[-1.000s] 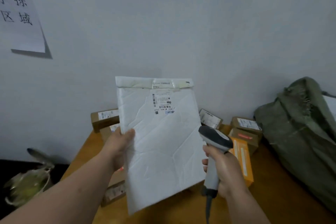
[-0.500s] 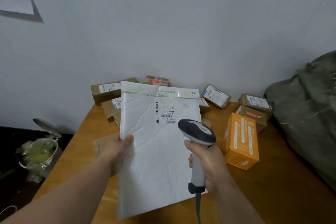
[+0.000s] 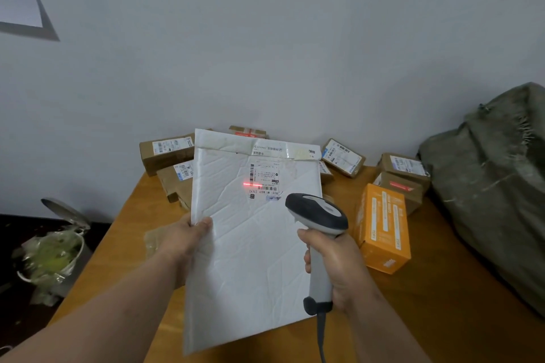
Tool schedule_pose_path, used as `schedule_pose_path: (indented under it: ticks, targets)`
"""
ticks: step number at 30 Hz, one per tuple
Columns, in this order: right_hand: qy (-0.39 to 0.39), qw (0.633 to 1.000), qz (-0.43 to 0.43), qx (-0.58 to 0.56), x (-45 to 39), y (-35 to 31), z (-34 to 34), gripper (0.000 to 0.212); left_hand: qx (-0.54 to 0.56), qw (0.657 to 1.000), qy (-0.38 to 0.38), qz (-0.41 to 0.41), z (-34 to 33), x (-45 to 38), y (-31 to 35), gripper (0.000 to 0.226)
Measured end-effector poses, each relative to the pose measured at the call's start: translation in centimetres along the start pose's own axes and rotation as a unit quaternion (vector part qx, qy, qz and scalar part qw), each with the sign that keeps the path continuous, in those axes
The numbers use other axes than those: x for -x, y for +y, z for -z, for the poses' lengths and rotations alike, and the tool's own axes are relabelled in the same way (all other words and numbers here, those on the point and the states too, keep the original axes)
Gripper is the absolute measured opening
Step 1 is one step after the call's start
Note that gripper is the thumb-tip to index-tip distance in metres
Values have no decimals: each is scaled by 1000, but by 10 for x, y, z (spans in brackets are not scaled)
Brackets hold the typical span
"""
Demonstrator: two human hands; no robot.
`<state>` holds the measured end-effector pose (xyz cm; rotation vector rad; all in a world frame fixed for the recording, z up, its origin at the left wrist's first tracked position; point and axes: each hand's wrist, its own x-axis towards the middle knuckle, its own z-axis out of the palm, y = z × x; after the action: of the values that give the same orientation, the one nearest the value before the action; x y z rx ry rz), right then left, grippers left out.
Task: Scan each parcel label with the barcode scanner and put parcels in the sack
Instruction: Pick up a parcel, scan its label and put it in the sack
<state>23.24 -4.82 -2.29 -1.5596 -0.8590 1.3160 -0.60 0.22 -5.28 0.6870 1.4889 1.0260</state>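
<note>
Since half a second ago, a red scan line now falls on the label (image 3: pixel 263 183), which I did not see lit before. I note the green sack (image 3: pixel 498 186) slumped at the table's (image 3: pixel 442 318) right edge. I see the white padded envelope (image 3: pixel 250 244) raised over the table, its left edge gripped by the left hand (image 3: pixel 184 240), thumb on top. Cardboard boxes (image 3: pixel 166 153) line the wall; an orange box (image 3: pixel 383 230) sits right. The right hand (image 3: pixel 336 268) grips the scanner (image 3: pixel 317 215) by its handle, aimed at the label.
</note>
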Motion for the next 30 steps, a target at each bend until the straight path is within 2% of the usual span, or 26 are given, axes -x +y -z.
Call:
schedule_pose_path:
  ticks: [11,15,20,25,30]
  targets:
    - [4,1000,-4,0,6,1,0,28,10,1000,-21,5,6,-4,-5,28]
    - [6,1000,-2,-3,8,1,1,28,6,1000,-23,-5,3,-2,-5,20]
    - [3,1000,4,-8,12,1,2,25,1,999,-29,-18,3,-4,-7,29]
    - [15,1000,0,-2,15,4,5,27,-14,999,-44,-25,2,-1,-7,25]
    - [37,999,5,-19,21,-10,11,25,-31,995,-76,-62,-1,-1,21,25]
